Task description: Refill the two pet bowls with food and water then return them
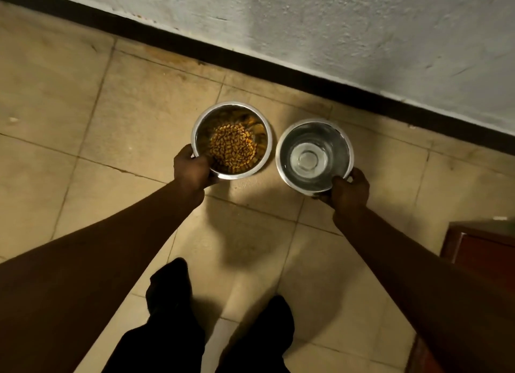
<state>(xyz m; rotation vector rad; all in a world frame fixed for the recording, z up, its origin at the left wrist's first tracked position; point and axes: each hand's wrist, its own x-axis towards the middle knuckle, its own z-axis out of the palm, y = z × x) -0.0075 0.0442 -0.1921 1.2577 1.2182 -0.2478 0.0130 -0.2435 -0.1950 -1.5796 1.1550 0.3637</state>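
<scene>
Two steel pet bowls are held side by side over the tiled floor near the wall. The left bowl holds brown kibble; my left hand grips its near-left rim. The right bowl holds clear water; my right hand grips its near-right rim, thumb over the edge. Whether the bowls touch the floor I cannot tell; shadows lie below them.
A grey rough wall with a black skirting strip runs diagonally behind the bowls. Beige floor tiles spread to the left. A reddish-brown wooden piece of furniture stands at the right. My legs in dark trousers are below.
</scene>
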